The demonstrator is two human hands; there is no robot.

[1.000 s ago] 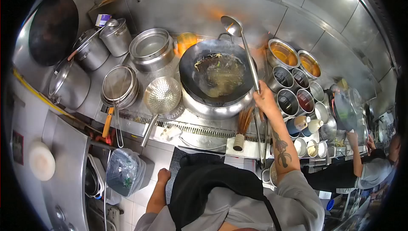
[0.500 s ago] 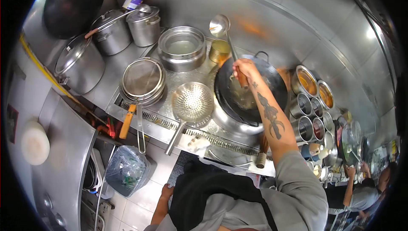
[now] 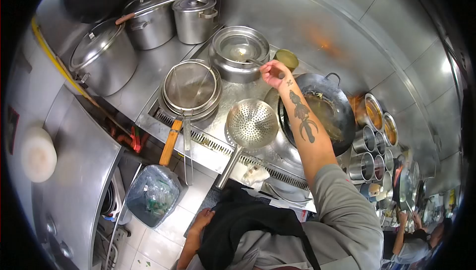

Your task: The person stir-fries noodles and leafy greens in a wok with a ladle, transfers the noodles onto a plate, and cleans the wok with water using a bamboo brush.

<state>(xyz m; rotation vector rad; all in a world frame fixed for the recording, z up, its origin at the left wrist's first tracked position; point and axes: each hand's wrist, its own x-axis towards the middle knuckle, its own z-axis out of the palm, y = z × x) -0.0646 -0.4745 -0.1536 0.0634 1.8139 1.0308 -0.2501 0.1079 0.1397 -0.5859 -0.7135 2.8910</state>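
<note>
My right hand point(image 3: 273, 73) is closed round the handle of a ladle, just right of a round steel pot of liquid point(image 3: 239, 54). The ladle's shaft point(image 3: 255, 62) points left into that pot, and its bowl is hidden or hard to make out. Under my right forearm sits a black wok point(image 3: 325, 116) with liquid and some pale food scraps. A perforated strainer point(image 3: 252, 123) lies left of the wok. Down by my apron hangs my left hand point(image 3: 203, 218), its fingers curled near the dark cloth; whether it holds anything is unclear.
Stacked mesh sieves point(image 3: 191, 86) stand left of the strainer. Lidded pots point(image 3: 104, 59) line the back left, and a lined bin point(image 3: 153, 195) is below. Steel containers point(image 3: 364, 139) stand right of the wok. Another person point(image 3: 414, 245) works at the far right.
My right hand has moved left with the ladle, from above the wok to the round pot. The ladle, raised earlier, now dips into that pot. The view has shifted left.
</note>
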